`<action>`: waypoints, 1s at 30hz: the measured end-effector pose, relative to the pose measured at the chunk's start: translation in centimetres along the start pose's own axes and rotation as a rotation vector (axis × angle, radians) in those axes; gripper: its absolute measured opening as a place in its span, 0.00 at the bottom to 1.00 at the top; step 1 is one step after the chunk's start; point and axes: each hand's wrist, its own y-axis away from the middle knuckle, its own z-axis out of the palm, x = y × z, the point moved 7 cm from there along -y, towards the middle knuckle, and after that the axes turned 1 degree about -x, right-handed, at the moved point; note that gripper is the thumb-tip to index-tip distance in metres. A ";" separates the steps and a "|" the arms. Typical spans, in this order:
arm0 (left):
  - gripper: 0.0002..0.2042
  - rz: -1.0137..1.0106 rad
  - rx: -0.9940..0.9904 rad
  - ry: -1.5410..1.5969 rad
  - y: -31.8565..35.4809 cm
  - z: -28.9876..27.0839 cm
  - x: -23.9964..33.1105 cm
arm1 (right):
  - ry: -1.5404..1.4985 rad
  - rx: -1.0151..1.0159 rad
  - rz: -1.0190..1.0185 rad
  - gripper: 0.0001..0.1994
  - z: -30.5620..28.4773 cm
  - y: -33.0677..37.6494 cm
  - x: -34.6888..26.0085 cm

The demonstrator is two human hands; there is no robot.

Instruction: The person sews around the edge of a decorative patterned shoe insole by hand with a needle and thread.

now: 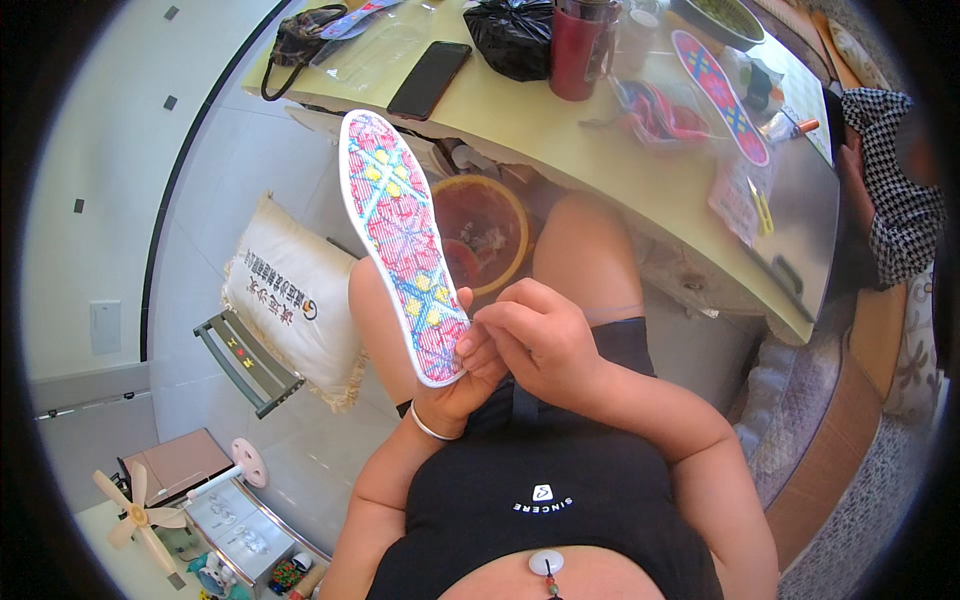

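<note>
An embroidered insole [402,235], white-edged with pink, blue and yellow stitching, stands tilted up in front of me. My left hand [458,388], with a bangle at the wrist, grips it by its lower end, thumb on the stitched face. Close against the insole's lower right edge is my right hand [545,335], thumb and forefinger pinched together. Whatever lies between those fingertips is too small to make out.
On the pale table ahead are a phone [430,80], a black plastic bag [512,38], a red cup [580,50], another patterned insole [720,97] and a yellow cutter [762,208]. Below sits a round basin [515,225]. A person in checked clothing [900,185] is at the right.
</note>
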 end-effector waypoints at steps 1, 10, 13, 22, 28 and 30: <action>0.16 -0.003 -0.009 0.003 -0.1 -0.1 0.0 | 0.009 -0.002 0.000 0.06 0.0 0.0 0.1; 0.16 -0.051 -0.040 0.028 -0.2 -1.0 -0.3 | 0.024 0.006 0.003 0.06 -0.2 0.3 0.4; 0.16 -0.055 -0.022 0.039 -0.3 -1.0 -0.3 | 0.031 0.009 -0.004 0.06 -0.2 0.3 0.4; 0.16 -0.016 0.021 0.015 0.0 -1.3 -0.1 | 0.045 -0.015 -0.007 0.07 -0.3 0.3 0.3; 0.15 0.293 0.223 -0.587 0.9 -0.7 2.0 | -0.287 -0.064 0.321 0.04 0.4 1.4 4.4; 0.14 0.313 0.196 -0.725 0.9 0.6 1.8 | -0.920 -0.060 0.777 0.06 2.6 4.4 7.6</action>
